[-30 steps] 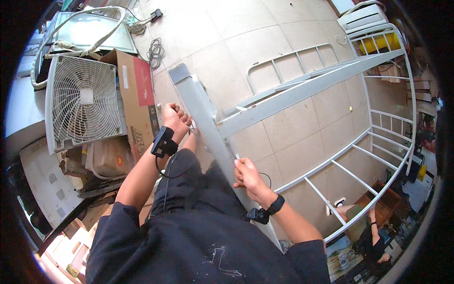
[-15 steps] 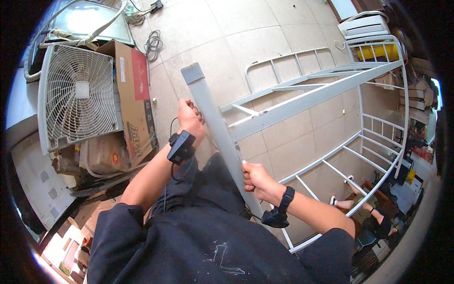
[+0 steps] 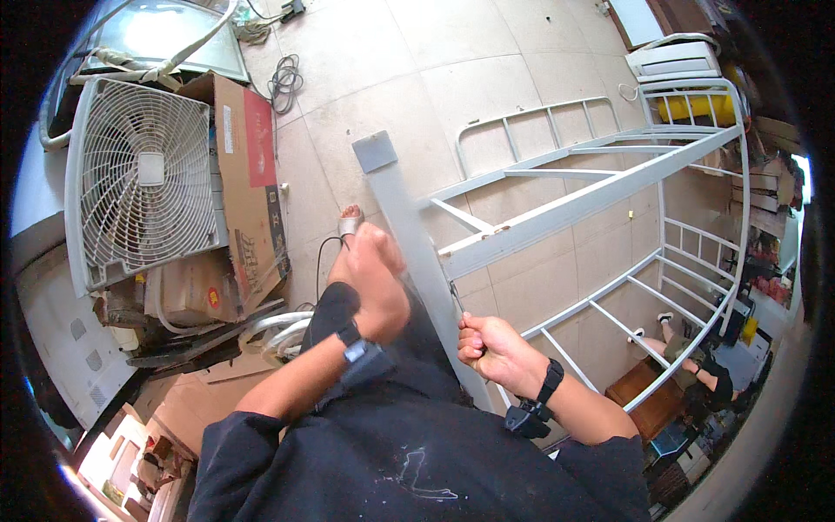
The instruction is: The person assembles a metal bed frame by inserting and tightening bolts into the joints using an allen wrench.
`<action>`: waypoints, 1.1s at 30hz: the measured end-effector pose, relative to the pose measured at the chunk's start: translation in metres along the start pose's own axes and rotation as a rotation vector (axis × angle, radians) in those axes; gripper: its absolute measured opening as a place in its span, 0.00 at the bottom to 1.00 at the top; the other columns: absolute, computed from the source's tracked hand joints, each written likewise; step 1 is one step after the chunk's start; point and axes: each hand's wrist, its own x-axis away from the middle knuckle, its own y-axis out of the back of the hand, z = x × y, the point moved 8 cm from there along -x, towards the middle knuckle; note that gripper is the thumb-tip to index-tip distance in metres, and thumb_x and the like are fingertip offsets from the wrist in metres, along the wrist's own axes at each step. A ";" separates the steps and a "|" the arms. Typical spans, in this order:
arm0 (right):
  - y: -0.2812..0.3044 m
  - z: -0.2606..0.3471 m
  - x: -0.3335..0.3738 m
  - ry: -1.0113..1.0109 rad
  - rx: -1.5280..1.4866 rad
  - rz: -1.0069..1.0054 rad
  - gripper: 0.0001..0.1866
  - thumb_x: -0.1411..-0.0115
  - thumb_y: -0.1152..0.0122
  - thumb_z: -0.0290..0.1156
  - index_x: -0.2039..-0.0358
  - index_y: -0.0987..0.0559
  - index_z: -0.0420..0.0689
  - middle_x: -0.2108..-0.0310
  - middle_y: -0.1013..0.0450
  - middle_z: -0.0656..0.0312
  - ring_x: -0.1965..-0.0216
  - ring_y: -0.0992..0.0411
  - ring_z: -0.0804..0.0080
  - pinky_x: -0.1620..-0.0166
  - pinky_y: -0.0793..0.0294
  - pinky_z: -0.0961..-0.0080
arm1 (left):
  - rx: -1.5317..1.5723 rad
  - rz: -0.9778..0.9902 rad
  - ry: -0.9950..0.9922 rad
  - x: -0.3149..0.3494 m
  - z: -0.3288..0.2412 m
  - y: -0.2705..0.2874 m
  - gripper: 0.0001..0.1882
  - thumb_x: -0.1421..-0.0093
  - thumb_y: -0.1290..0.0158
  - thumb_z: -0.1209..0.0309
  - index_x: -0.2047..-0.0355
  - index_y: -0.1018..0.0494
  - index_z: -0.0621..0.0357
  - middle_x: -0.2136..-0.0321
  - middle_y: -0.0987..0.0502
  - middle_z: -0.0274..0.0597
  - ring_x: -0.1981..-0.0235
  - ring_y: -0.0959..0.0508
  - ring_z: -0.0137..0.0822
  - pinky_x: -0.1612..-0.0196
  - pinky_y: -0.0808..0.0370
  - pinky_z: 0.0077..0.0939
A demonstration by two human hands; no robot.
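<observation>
A pale grey metal bed post (image 3: 409,226) with a square end cap (image 3: 375,152) leans up in front of me. A long rail (image 3: 574,200) of the bunk bed frame joins it. My right hand (image 3: 496,348) is closed round a thin metal tool (image 3: 456,297), whose far end reaches the joint of post and rail. The tool's exact kind is hidden by my fist. My left hand (image 3: 378,278) is on the post's left side, smeared by motion; its fingers cannot be made out, nor whether it touches the post. Both wrists wear dark straps with small devices.
On the left stand a white fan grille (image 3: 150,170) and a cardboard box (image 3: 248,174). A coiled black cable (image 3: 284,83) lies on the tiled floor. Ladder-like bed rails (image 3: 639,291) stretch to the right. Beyond them another person (image 3: 709,378) sits near a brown wooden surface (image 3: 648,396).
My left hand has moved down and right, nearer my body. My right hand sits slightly lower and further right. The post's top has shifted right in view, and my foot now shows.
</observation>
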 end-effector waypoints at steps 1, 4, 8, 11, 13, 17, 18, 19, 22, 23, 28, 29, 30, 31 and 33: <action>-0.004 0.000 0.003 -0.013 -0.011 0.000 0.12 0.24 0.56 0.32 0.68 0.35 0.45 0.81 0.49 0.73 0.82 0.51 0.83 0.79 0.47 0.82 | -0.017 0.045 -0.030 0.009 0.003 -0.001 0.15 0.32 0.57 0.65 0.77 0.45 0.47 0.86 0.51 0.25 0.84 0.51 0.23 0.77 0.49 0.24; -0.014 0.004 0.007 -0.046 -0.033 -0.006 0.12 0.24 0.57 0.30 0.68 0.36 0.45 0.81 0.48 0.72 0.82 0.50 0.81 0.79 0.47 0.81 | -0.038 0.116 -0.067 0.014 0.004 -0.002 0.13 0.34 0.57 0.69 0.77 0.40 0.52 0.82 0.44 0.24 0.80 0.46 0.20 0.77 0.48 0.22; -0.022 0.007 0.010 -0.110 -0.045 -0.018 0.10 0.25 0.57 0.28 0.68 0.35 0.44 0.81 0.48 0.71 0.82 0.49 0.80 0.78 0.45 0.80 | -0.068 0.142 -0.052 0.014 0.005 -0.004 0.13 0.34 0.56 0.70 0.77 0.40 0.52 0.82 0.44 0.24 0.80 0.46 0.21 0.77 0.48 0.21; -0.018 0.003 0.006 -0.194 -0.166 0.138 0.11 0.24 0.57 0.31 0.67 0.35 0.46 0.80 0.46 0.71 0.80 0.46 0.80 0.76 0.43 0.79 | -0.097 0.141 -0.036 0.012 0.005 -0.007 0.14 0.33 0.55 0.68 0.77 0.42 0.50 0.85 0.46 0.25 0.83 0.49 0.21 0.78 0.49 0.23; -0.019 -0.005 0.011 -0.174 -0.194 0.224 0.12 0.24 0.58 0.33 0.67 0.35 0.46 0.80 0.45 0.71 0.79 0.45 0.80 0.76 0.43 0.79 | -0.124 0.132 -0.017 0.011 0.006 -0.008 0.15 0.33 0.55 0.67 0.77 0.44 0.49 0.86 0.47 0.26 0.85 0.49 0.22 0.79 0.49 0.24; -0.014 -0.009 0.013 0.014 -0.055 0.274 0.10 0.24 0.57 0.34 0.62 0.31 0.45 0.79 0.44 0.71 0.79 0.44 0.80 0.76 0.42 0.79 | -0.143 0.203 0.020 0.007 0.008 -0.018 0.15 0.32 0.56 0.67 0.77 0.44 0.49 0.86 0.48 0.27 0.84 0.49 0.23 0.78 0.48 0.25; -0.011 -0.010 0.013 0.088 0.000 0.249 0.10 0.24 0.57 0.34 0.61 0.31 0.44 0.79 0.44 0.71 0.79 0.44 0.80 0.76 0.42 0.79 | -0.138 0.212 0.021 0.008 0.007 -0.017 0.15 0.32 0.56 0.67 0.77 0.45 0.49 0.86 0.48 0.27 0.84 0.49 0.23 0.78 0.48 0.25; -0.004 -0.013 0.010 0.139 -0.001 0.255 0.11 0.24 0.57 0.35 0.58 0.29 0.43 0.79 0.43 0.71 0.79 0.45 0.81 0.76 0.43 0.79 | -0.129 0.225 0.018 0.008 0.004 -0.017 0.15 0.32 0.55 0.67 0.77 0.45 0.49 0.86 0.48 0.27 0.84 0.49 0.23 0.78 0.48 0.25; 0.004 -0.017 0.006 0.129 0.020 0.345 0.12 0.24 0.57 0.36 0.58 0.29 0.42 0.80 0.45 0.72 0.82 0.48 0.82 0.78 0.45 0.80 | -0.117 0.255 0.014 0.007 -0.001 -0.015 0.16 0.33 0.55 0.66 0.77 0.45 0.49 0.87 0.49 0.28 0.84 0.49 0.24 0.76 0.47 0.25; 0.011 -0.016 0.004 0.158 0.081 0.344 0.13 0.24 0.57 0.38 0.59 0.28 0.43 0.81 0.46 0.74 0.83 0.50 0.82 0.78 0.45 0.80 | -0.101 0.261 0.015 0.006 0.000 -0.013 0.16 0.33 0.55 0.65 0.77 0.45 0.49 0.87 0.49 0.28 0.84 0.49 0.24 0.76 0.47 0.26; 0.077 0.023 -0.036 0.568 0.672 0.200 0.25 0.26 0.54 0.51 0.71 0.23 0.44 0.86 0.38 0.72 0.86 0.43 0.75 0.79 0.43 0.74 | -0.048 0.273 -0.015 0.005 -0.005 -0.011 0.15 0.33 0.55 0.64 0.77 0.43 0.47 0.88 0.51 0.27 0.84 0.49 0.25 0.75 0.47 0.26; 0.081 0.041 -0.031 0.790 0.859 0.131 0.26 0.26 0.54 0.51 0.73 0.24 0.43 0.85 0.36 0.67 0.85 0.40 0.70 0.79 0.41 0.71 | -0.031 0.259 -0.014 0.004 -0.004 -0.011 0.15 0.33 0.55 0.64 0.77 0.42 0.47 0.88 0.51 0.27 0.84 0.50 0.25 0.75 0.46 0.26; 0.081 0.059 -0.023 1.011 1.046 0.056 0.28 0.26 0.54 0.52 0.74 0.24 0.42 0.85 0.33 0.62 0.85 0.37 0.66 0.78 0.39 0.69 | -0.026 0.258 -0.013 0.006 -0.005 -0.012 0.15 0.33 0.55 0.64 0.77 0.42 0.47 0.88 0.51 0.27 0.84 0.50 0.25 0.75 0.46 0.27; 0.077 0.073 -0.017 1.237 1.229 -0.021 0.30 0.27 0.55 0.52 0.76 0.25 0.41 0.84 0.31 0.56 0.84 0.35 0.61 0.77 0.37 0.66 | -0.022 0.258 -0.018 0.008 -0.007 -0.013 0.15 0.33 0.54 0.64 0.77 0.42 0.47 0.88 0.51 0.26 0.84 0.50 0.25 0.74 0.46 0.27; 0.077 0.083 -0.036 1.312 1.286 0.092 0.29 0.27 0.54 0.51 0.75 0.25 0.39 0.82 0.32 0.48 0.81 0.33 0.53 0.75 0.36 0.62 | -0.022 0.245 -0.020 0.006 -0.006 -0.013 0.15 0.33 0.54 0.63 0.77 0.41 0.46 0.87 0.51 0.26 0.84 0.50 0.24 0.74 0.45 0.26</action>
